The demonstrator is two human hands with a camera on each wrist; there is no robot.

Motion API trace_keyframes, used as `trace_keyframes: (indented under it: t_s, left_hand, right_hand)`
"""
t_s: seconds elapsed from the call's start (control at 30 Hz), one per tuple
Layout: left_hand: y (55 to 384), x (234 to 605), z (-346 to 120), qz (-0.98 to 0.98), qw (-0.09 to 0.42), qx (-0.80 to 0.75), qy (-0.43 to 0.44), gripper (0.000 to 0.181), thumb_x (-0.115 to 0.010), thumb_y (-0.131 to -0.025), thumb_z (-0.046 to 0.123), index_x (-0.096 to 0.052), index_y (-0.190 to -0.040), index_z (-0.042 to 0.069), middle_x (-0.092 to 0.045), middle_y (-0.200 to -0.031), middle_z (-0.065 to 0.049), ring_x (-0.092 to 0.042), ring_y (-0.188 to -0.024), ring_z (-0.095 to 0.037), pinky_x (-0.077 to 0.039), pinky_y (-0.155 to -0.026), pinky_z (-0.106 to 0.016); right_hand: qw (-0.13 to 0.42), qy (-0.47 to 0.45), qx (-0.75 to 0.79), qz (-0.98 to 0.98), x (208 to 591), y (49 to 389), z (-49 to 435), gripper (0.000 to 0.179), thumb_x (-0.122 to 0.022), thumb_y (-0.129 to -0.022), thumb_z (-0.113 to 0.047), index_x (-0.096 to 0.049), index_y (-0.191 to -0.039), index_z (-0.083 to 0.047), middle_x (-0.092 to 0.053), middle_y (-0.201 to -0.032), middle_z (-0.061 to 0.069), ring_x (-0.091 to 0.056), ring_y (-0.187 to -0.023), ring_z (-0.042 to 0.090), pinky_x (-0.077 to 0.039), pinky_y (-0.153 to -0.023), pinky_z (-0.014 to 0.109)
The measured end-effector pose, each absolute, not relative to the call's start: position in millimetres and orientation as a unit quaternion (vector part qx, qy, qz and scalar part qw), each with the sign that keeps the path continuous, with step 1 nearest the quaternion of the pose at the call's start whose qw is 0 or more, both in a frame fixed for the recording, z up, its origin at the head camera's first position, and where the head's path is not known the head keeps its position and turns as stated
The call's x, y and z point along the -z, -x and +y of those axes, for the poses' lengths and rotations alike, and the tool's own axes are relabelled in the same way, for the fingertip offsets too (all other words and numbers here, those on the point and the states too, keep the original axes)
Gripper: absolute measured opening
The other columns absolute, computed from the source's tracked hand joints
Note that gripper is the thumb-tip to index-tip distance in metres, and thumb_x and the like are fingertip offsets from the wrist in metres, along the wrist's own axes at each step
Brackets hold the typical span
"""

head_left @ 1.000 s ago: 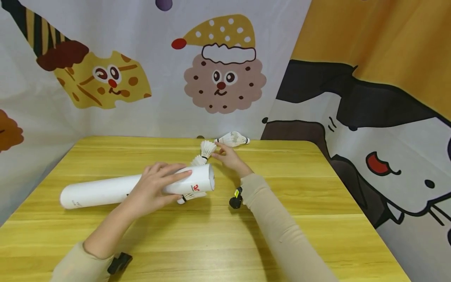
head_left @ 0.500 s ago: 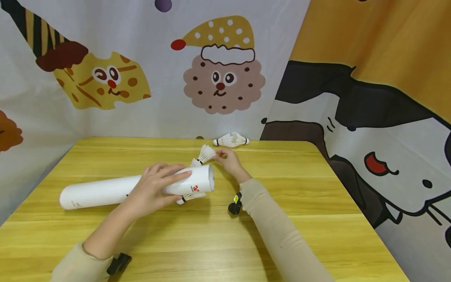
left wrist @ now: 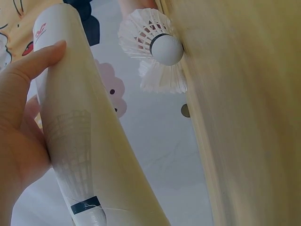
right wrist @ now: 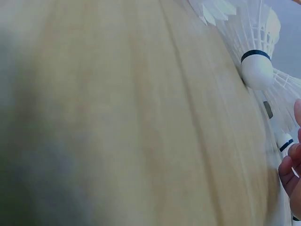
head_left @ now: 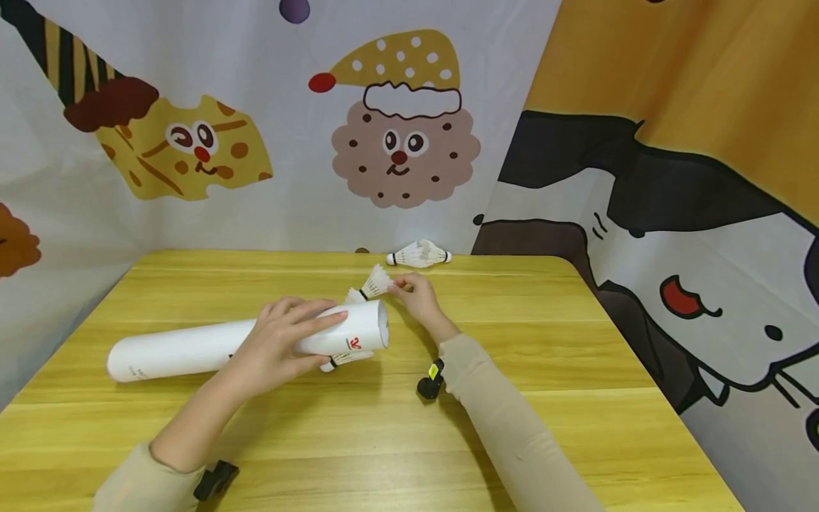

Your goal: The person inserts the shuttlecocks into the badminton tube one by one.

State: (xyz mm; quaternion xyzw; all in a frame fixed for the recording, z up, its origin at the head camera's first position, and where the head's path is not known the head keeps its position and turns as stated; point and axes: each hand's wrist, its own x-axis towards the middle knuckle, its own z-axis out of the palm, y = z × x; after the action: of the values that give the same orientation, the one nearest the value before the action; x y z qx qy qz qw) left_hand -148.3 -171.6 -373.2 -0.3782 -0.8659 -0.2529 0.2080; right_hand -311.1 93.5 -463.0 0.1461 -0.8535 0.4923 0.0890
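My left hand (head_left: 281, 341) grips a long white shuttlecock tube (head_left: 185, 350) from above, its open end to the right. A shuttlecock shape shows on the tube's side (left wrist: 73, 146) in the left wrist view. Beyond the tube, my right hand (head_left: 419, 299) pinches the feather rim of a white shuttlecock (head_left: 376, 281) between thumb and fingers. Its black-banded base points toward a second shuttlecock (head_left: 354, 295), partly hidden behind the tube. Another shuttlecock (head_left: 348, 358) lies at the tube's near side, partly covered by it. In the right wrist view, the right fingers (right wrist: 292, 162) show at the edge.
Two shuttlecocks (head_left: 419, 254) lie skirt to skirt at the back edge of the wooden table (head_left: 512, 341). A printed cartoon curtain (head_left: 281, 171) hangs right behind the table. Black wrist cameras are worn on both sleeves.
The right hand has drawn back slightly from the far shuttlecocks and taken hold of the nearer one's rim. That shuttlecock's skirt has swung down and to the right. The left hand and tube stay put.
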Motion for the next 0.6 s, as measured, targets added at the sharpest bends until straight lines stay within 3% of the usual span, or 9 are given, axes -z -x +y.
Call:
trace_keyframes:
  t_s: [0.13,0.37,0.6]
  left_hand:
    - [148.4,373.1,-171.4,-0.866,0.207,0.252,0.378,0.080,-0.088,-0.067,0.020,-0.053,-0.139,0.029,-0.052,-0.137,-0.004,-0.045,-0.114,-0.029,-0.029,-0.091,-0.051]
    - [148.3,372.5,-171.5,-0.867,0.207,0.253,0.377,0.081,-0.088,-0.067,0.019,-0.053,-0.139,0.029,-0.052,-0.137,-0.003,-0.045,-0.114,-0.029,-0.029,-0.090,-0.051]
    - [148.3,372.6,-171.4,-0.866,0.206,0.255,0.377,0.081,-0.088,-0.066,0.019,-0.053,-0.139,0.029,-0.052,-0.137,-0.003,-0.045,-0.115,-0.030,-0.028,-0.091,-0.051]
  right_hand:
    - [0.110,-0.155,-0.500,-0.845,462.2,305.5,95.9,0.009,-0.072,-0.086,-0.008,-0.070,-0.089,0.001,-0.063,-0.092,0.009,-0.053,-0.074,0.015,-0.045,-0.068,0.027]
    - [0.147,-0.143,-0.524,-0.827,458.9,294.8,102.6,0.010,-0.074,-0.084,-0.009,-0.072,-0.087,0.000,-0.063,-0.085,0.006,-0.047,-0.061,0.010,-0.041,-0.057,0.024]
    - [0.179,-0.131,-0.562,-0.797,455.6,284.0,112.9,0.008,-0.075,-0.083,-0.007,-0.070,-0.081,0.000,-0.061,-0.082,0.003,-0.043,-0.060,0.011,-0.037,-0.056,0.023]
